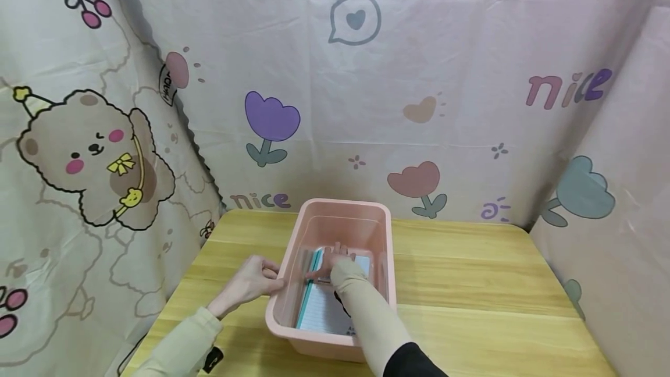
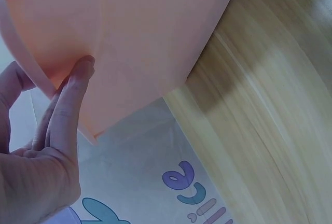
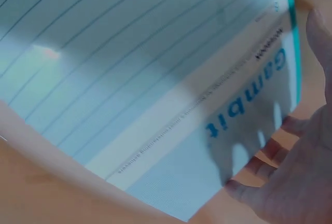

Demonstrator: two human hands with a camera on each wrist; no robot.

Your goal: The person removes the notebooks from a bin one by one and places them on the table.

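A pink plastic bin [image 1: 345,205] stands on the wooden table. Inside it lies a light-blue notebook [image 1: 320,310] with ruled lines, a teal spine edge and the word "Gambit" on its cover [image 3: 129,63]. My left hand [image 1: 253,281] pinches the bin's left rim, thumb on one side of the wall and fingers on the other, as the left wrist view shows [image 2: 52,141]. Down in the bin, my right hand [image 1: 335,260] has its fingers spread at the notebook's far end. In the right wrist view its fingertips touch the cover's edge, while the thumb stays apart.
The light wooden table [image 1: 471,284] extends on both sides of the bin. Printed cloth [image 1: 335,103] hangs behind it and at left and right. A small black object [image 1: 213,359] shows beside the left sleeve.
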